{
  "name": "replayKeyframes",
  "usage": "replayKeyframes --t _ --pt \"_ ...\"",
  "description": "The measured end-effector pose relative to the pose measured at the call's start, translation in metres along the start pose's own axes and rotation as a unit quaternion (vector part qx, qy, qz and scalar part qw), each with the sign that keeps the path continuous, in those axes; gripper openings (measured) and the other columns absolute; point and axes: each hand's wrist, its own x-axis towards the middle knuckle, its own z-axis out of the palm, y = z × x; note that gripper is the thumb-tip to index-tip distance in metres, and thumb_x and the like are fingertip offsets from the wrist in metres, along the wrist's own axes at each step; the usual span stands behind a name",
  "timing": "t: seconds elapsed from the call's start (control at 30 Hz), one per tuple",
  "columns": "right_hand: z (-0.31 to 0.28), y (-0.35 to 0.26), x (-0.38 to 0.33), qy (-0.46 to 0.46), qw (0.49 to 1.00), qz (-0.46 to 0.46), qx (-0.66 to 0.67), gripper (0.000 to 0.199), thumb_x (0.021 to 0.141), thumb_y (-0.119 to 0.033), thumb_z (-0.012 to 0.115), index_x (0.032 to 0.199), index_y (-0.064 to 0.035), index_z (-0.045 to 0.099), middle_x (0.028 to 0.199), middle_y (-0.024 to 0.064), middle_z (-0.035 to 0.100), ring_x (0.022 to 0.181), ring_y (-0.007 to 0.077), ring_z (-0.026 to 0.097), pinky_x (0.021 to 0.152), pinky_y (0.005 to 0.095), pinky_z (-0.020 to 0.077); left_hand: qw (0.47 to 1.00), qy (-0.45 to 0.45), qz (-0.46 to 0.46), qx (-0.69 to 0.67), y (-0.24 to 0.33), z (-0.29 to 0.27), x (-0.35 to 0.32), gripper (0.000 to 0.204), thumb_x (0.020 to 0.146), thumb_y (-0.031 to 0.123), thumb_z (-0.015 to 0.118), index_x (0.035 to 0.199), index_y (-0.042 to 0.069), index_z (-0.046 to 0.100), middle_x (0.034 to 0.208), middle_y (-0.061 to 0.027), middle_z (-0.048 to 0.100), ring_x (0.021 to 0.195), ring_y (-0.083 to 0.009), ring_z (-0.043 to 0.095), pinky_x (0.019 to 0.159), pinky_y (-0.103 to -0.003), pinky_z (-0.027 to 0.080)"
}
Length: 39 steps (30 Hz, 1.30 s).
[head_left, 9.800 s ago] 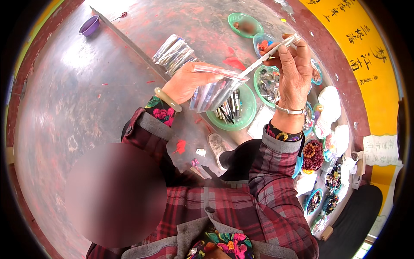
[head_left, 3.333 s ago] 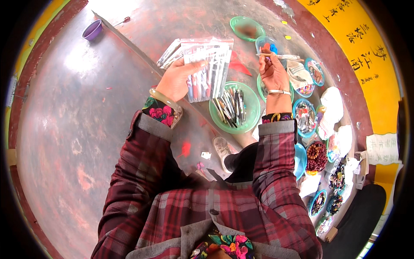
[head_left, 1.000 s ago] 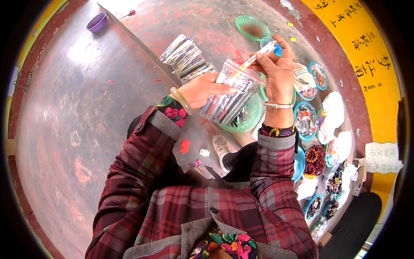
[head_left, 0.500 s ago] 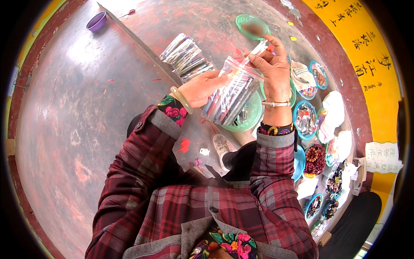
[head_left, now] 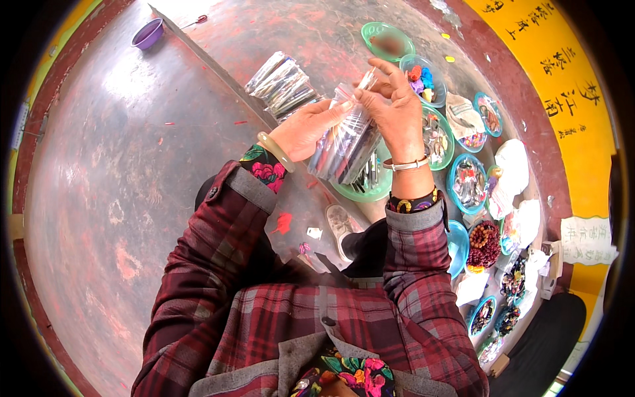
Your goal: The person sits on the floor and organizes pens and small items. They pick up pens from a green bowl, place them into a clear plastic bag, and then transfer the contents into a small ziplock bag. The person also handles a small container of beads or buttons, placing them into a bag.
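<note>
My left hand (head_left: 306,131) grips the edge of a clear zip bag (head_left: 345,151) packed with long, thin, pen-like pieces, its thumb pressed near the mouth. At that mouth, my right hand (head_left: 398,119) pinches a few slender white sticks (head_left: 368,81), whose lower ends seem to be inside the bag; the plastic's glare makes this hard to tell. Below the bag sits a green basin (head_left: 378,190) with more dark, thin pieces, partly hidden by the bag. Beyond my left hand, a pile of similar filled clear bags (head_left: 281,83) lies on the floor.
Along the right stand several basins of small parts: one with colourful pieces (head_left: 423,81), a green one (head_left: 438,139), and a blue one (head_left: 468,184). A green basin (head_left: 372,30) and a purple basin (head_left: 147,33) stand farther off. A raised floor edge (head_left: 211,63) runs diagonally at left.
My right hand has moved left and slightly down with the white sticks, closer to the bag's mouth. The basin of colourful pieces behind it now shows. My left hand has shifted slightly left.
</note>
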Motion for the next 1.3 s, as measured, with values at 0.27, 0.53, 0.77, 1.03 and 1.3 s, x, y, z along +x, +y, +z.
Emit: replayKeyframes --t 0.27,0.53,0.77,1.03,1.3 --pt "-0.006 0.0 0.005 0.008 0.985 -0.137 -0.105 0.023 0.086 -0.029 0.059 0.099 -0.0129 0.07 0.119 0.0198 0.056 0.127 0.0336 0.037 0.104 0.0403 0.0273 0.999 -0.017 0.025 -0.017 0.005 -0.001 -0.004 0.029 0.094 0.026 0.05 0.112 0.003 0.055 0.088 0.0029 0.056 0.074 -0.004 0.052 0.065 -0.021 0.045" --pt "-0.006 0.0 0.002 -0.092 0.972 -0.124 -0.176 0.049 0.09 -0.051 0.044 0.108 -0.0114 0.067 0.137 0.0199 0.039 0.135 0.0352 0.019 0.108 0.0427 0.0177 0.999 -0.016 0.035 -0.038 0.0 -0.004 0.001 0.03 0.094 0.024 0.05 0.113 0.0 0.052 0.099 -0.0014 0.058 0.091 -0.0082 0.055 0.077 -0.026 0.047" --pt "-0.009 -0.002 0.004 -0.057 0.983 -0.135 -0.108 0.033 0.089 -0.041 0.053 0.102 -0.0157 0.069 0.129 0.022 0.047 0.133 0.0366 0.025 0.109 0.0431 0.0162 0.997 -0.032 0.049 -0.058 -0.004 -0.014 0.006 0.029 0.094 0.02 0.049 0.112 -0.002 0.053 0.103 -0.0058 0.06 0.094 -0.0118 0.059 0.08 -0.028 0.049" --pt "-0.01 0.001 0.005 -0.061 0.987 -0.122 -0.088 0.029 0.089 -0.037 0.055 0.101 -0.0148 0.069 0.126 0.0224 0.05 0.133 0.033 0.027 0.11 0.0414 0.0147 0.995 -0.062 0.044 -0.066 -0.003 -0.018 0.005 0.032 0.093 0.017 0.051 0.119 -0.002 0.05 0.11 -0.007 0.059 0.099 -0.0143 0.057 0.086 -0.03 0.047" --pt "-0.009 0.007 0.006 -0.082 0.984 -0.124 -0.102 0.031 0.088 -0.038 0.056 0.101 -0.0123 0.069 0.131 0.0237 0.044 0.134 0.0338 0.024 0.109 0.0422 0.0177 0.996 -0.026 0.047 -0.064 -0.002 -0.01 0.004 0.029 0.094 0.019 0.049 0.113 -0.003 0.052 0.105 -0.0067 0.06 0.094 -0.0122 0.058 0.082 -0.028 0.048"
